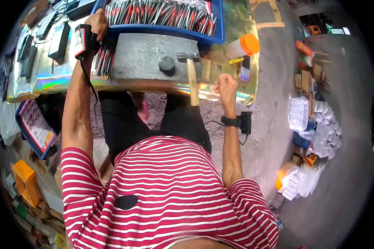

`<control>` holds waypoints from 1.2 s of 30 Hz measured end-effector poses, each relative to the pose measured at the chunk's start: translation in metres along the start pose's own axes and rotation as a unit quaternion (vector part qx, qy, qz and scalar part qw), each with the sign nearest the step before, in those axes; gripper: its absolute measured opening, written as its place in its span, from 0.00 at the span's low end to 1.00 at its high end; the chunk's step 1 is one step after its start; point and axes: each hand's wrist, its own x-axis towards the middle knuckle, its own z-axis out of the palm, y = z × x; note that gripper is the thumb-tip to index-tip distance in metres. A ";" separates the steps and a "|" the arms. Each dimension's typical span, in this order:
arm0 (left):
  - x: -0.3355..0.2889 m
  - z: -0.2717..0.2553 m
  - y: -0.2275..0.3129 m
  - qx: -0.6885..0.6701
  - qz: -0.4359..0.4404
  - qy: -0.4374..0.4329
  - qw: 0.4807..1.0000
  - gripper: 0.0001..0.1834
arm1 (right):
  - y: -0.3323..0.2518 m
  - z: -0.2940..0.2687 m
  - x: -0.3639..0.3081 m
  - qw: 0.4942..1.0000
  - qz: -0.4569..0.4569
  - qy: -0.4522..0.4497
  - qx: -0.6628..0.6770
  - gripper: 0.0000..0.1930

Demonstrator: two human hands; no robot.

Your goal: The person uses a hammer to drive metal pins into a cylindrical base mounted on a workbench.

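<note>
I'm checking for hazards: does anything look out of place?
Yes, the hammer: its wooden handle juts past the table's front edge and could be bumped. Some slim red-and-black pieces lie left of the grey slab, outside the blue tray.

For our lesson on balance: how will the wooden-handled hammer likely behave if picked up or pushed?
The hammer probably feels head-heavy: its head looks metallic, its handle wooden. Pushed outward, it might tip, since its handle apparently overhangs the table.

a shiny table (54,86) carries a blue tray (219,20), grey slab (133,58), orange-lidded jar (240,46), phone (244,69).
</note>
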 end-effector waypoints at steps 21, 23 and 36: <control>-0.021 -0.009 -0.017 -0.304 -0.138 0.095 0.938 0.18 | 0.053 -0.001 0.045 0.954 -0.146 0.094 -0.244 0.04; -0.034 -0.019 -0.007 -0.258 -0.099 0.177 0.945 0.16 | 0.054 -0.002 0.045 0.950 -0.136 0.089 -0.266 0.04; -0.146 -0.048 0.014 -0.309 -0.274 -0.009 0.911 0.15 | 0.033 -0.006 0.055 0.869 -0.142 -0.065 -0.470 0.13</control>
